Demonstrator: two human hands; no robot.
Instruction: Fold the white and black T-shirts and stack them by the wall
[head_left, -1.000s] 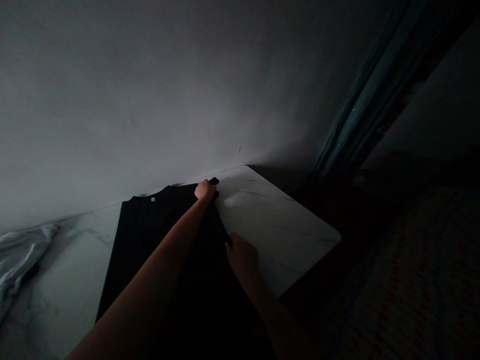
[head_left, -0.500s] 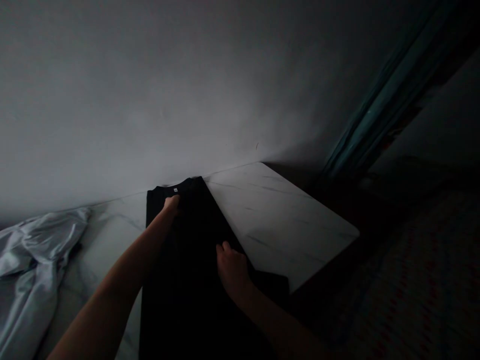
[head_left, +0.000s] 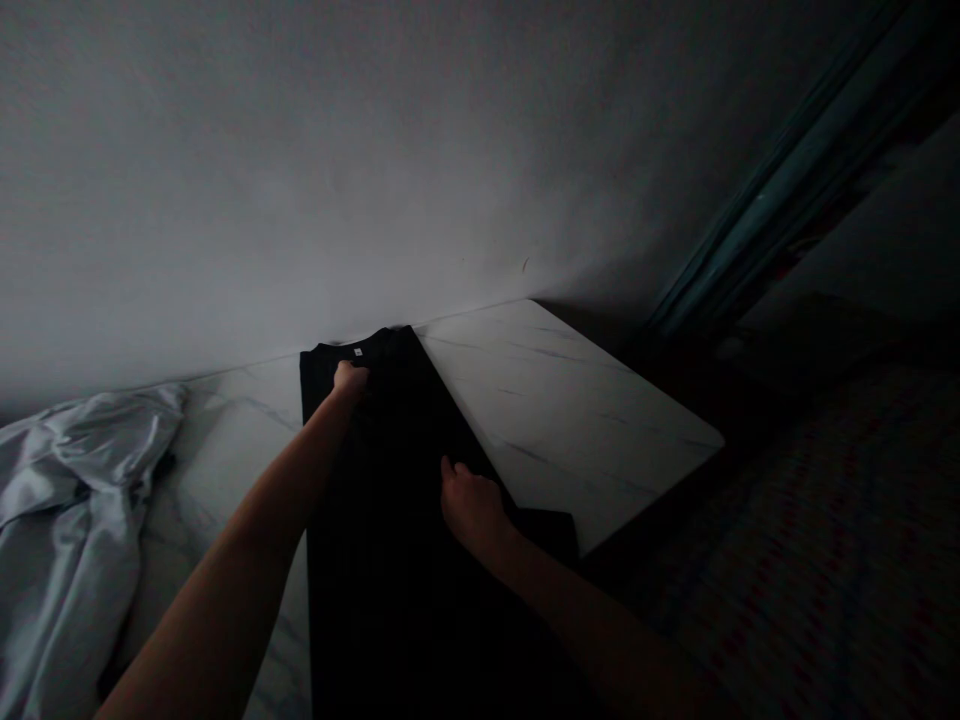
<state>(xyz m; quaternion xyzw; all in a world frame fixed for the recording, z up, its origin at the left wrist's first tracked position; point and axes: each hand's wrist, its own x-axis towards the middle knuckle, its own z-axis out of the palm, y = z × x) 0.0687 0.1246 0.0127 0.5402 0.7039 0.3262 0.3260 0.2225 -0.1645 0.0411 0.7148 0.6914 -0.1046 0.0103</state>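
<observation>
A black T-shirt (head_left: 390,430) lies lengthwise on a white marble-patterned table (head_left: 570,390), its collar at the wall side and a small white label (head_left: 358,352) showing in the neck. Just below that label, my left hand (head_left: 350,377) is closed on the cloth with the arm stretched far out. My right hand (head_left: 474,505) rests lower down near the shirt's right edge, fingers curled at the black fabric; its fingertips are partly lost in the dark. Beyond its wrist, a black sleeve (head_left: 553,528) sticks out to the right.
A crumpled grey garment (head_left: 97,480) lies on the table at left. The pale wall (head_left: 337,180) runs along the table's back edge. Teal curtain-like cloth (head_left: 750,210) hangs at upper right. Below it, a patterned cloth surface (head_left: 817,560) sits in shadow past the table's right edge.
The whole view has shifted, so table, shirt and hands appear slightly higher and further right. Both hands keep nearly the same places on the shirt; the right index finger looks slightly more extended.
</observation>
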